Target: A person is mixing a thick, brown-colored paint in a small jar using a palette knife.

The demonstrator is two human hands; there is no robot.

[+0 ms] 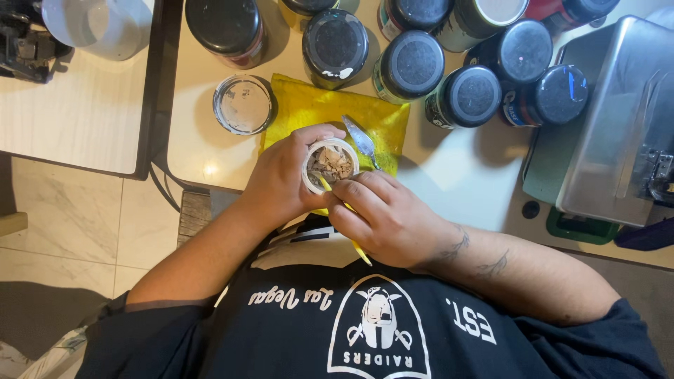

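two hands meet over one small white pot (331,165). the left hand (281,184) is clenched around the pot's wall, thumb curling over the far rim, and holds it just above the near edge of the bench (463,175), over a yellow cloth (309,109). the right hand (386,217) is pinched on a thin yellow stick (344,217); its tip sits inside the pot in a pale, tan, lumpy paste, and its tail runs out under the palm toward the chest. to stir well, i judge the left grip should stay firm and level while the stick works around the wall and bottom in small circles, so the lumps break up and nothing flicks over the rim onto the dark shirt (379,330) below.

just beside the pot, on the cloth, lies a small metal palette knife (361,137), blade pointing away. left of the cloth stands an open clear jar (243,104) smeared with white. beyond the cloth is a cluster of dark-lidded jars (411,64), packed close and some touching. at the right sits a metal case (618,119) on a green mat (554,158). a second, paler table (70,105) stands well apart on the left, across a gap showing tiled floor (70,217).
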